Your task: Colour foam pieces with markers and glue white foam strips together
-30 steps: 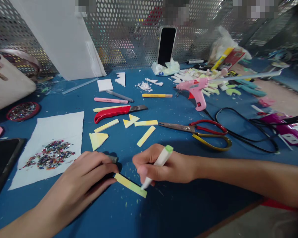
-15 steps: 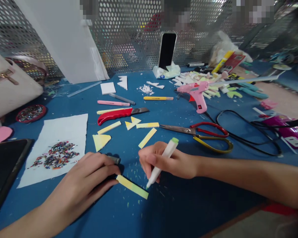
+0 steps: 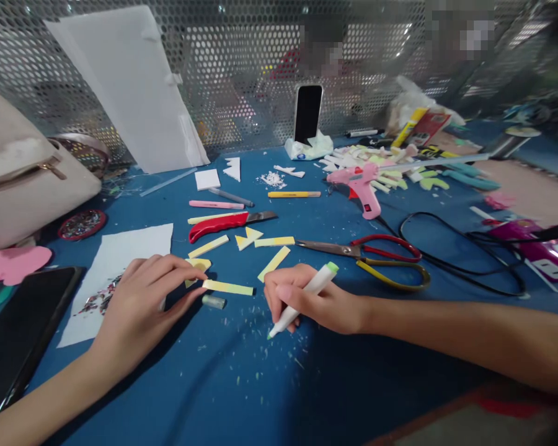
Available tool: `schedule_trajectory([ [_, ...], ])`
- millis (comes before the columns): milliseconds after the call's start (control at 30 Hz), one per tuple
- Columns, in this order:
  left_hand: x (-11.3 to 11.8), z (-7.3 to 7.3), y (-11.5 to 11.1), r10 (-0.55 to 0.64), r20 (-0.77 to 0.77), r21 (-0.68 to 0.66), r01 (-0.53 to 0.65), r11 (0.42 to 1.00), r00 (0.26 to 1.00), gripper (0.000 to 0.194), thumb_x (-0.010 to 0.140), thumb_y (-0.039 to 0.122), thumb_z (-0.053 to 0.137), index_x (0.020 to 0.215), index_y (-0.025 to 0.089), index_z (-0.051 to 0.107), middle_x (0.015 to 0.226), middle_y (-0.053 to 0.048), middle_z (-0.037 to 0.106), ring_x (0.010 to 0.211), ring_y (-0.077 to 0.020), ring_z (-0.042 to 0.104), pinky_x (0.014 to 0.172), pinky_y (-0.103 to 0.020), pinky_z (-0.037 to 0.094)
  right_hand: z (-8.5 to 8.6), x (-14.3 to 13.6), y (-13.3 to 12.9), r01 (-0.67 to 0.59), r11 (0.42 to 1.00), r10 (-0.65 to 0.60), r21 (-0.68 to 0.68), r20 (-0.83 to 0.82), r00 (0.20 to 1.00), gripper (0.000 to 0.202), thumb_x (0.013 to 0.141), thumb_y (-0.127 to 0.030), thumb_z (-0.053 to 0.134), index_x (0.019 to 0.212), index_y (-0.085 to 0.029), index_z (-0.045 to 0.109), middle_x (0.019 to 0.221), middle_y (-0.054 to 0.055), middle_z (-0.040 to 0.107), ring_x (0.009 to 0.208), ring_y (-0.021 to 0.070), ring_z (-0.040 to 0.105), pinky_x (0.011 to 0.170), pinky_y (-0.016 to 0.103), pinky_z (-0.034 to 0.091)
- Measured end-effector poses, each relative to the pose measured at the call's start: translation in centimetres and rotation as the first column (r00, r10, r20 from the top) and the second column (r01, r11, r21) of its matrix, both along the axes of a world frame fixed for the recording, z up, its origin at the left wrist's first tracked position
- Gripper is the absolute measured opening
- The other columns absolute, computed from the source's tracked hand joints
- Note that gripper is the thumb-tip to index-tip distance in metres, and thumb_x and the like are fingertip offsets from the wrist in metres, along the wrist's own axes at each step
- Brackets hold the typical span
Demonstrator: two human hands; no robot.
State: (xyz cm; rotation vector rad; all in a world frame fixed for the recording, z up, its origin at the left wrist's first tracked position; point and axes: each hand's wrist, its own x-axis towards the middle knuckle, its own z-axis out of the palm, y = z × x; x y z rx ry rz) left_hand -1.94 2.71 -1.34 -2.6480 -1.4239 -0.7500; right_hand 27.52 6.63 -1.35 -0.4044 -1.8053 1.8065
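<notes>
Between thumb and fingers, my left hand (image 3: 151, 303) pinches the left end of a yellow-green strip (image 3: 232, 288). A small grey cap (image 3: 213, 301) lies just below that strip. My right hand (image 3: 314, 300) grips a white marker (image 3: 304, 298), its green tip pointing down near the blue table. Behind the hands lie more yellow strips (image 3: 273, 263), a zigzag piece (image 3: 248, 238) and a yellow piece (image 3: 199, 265) partly covered by my left fingers. A red-handled knife (image 3: 219, 227) and scissors (image 3: 348, 249) rest beyond them.
A paper with glitter bits (image 3: 139, 238), a black phone (image 3: 32, 322) and a bag (image 3: 23, 179) are at the left. A pink glue gun (image 3: 363, 186) with its black cord lies right. An upright phone (image 3: 308, 114) stands at the back beside heaped foam scraps (image 3: 353, 158).
My left hand has moved up and away with the strip, uncovering the grey cap. My right hand stays near its place, with the marker tip now apart from the strip. The view has shifted slightly.
</notes>
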Motion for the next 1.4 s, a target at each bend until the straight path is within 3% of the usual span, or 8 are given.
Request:
schedule_trajectory([
  [233,0.0,-0.3,0.3,0.012,0.005,-0.015,-0.012,1.000,1.000,0.015,0.100,0.034,0.061,0.113,0.028,0.064,0.108,-0.002,0.070,0.097,-0.0212,0.065,0.080,-0.036,0.041,0.3,0.1,-0.3,0.042,0.998,-0.044,0.047,0.033,0.998,0.046,0.102,-0.041,0.051,0.071,-0.010,0.063,0.067,0.000,0.056,0.053,0.0053,0.056,0.048,0.015,0.043],
  [533,-1.4,0.9,0.5,0.098,-0.015,-0.077,-0.099,0.992,0.995,0.032,0.100,0.050,0.056,0.121,0.027,0.061,0.117,-0.007,0.064,0.105,-0.0268,0.058,0.090,-0.042,0.044,0.5,0.1,-0.6,0.080,0.996,-0.083,0.043,0.076,0.994,0.042,0.100,-0.038,0.050,0.069,-0.012,0.062,0.066,-0.001,0.056,0.051,0.0064,0.056,0.047,0.016,0.042],
  [967,-2.2,-0.5,1.1,0.190,-0.079,-0.151,-0.200,0.968,0.979,0.046,0.094,0.058,0.061,0.128,0.027,0.056,0.126,-0.009,0.063,0.115,-0.0318,0.056,0.097,-0.048,0.042,0.3,0.3,-0.1,0.076,0.997,-0.076,0.008,0.034,0.996,0.046,0.102,-0.042,0.049,0.071,-0.011,0.062,0.069,0.000,0.056,0.052,0.0053,0.053,0.048,0.016,0.040],
  [1200,-1.9,0.2,0.9,0.181,-0.007,-0.114,-0.181,0.977,0.983,0.045,0.095,0.051,0.063,0.131,0.027,0.052,0.127,-0.009,0.063,0.116,-0.0319,0.056,0.098,-0.048,0.041,-0.1,0.4,0.1,0.083,0.996,-0.084,0.021,0.054,0.995,0.051,0.104,-0.049,0.046,0.073,-0.011,0.062,0.071,0.001,0.057,0.053,0.0059,0.054,0.047,0.016,0.039],
  [1400,1.1,1.5,-1.6,0.039,0.098,-0.160,-0.023,0.987,0.994,0.046,0.098,0.040,0.061,0.139,0.029,0.044,0.123,-0.007,0.065,0.116,-0.0269,0.059,0.098,-0.041,0.047,0.6,0.3,-0.1,0.299,0.947,-0.294,0.120,-0.056,0.954,0.049,0.106,-0.044,0.042,0.073,-0.013,0.062,0.063,-0.002,0.051,0.051,0.0060,0.047,0.050,0.019,0.038],
])
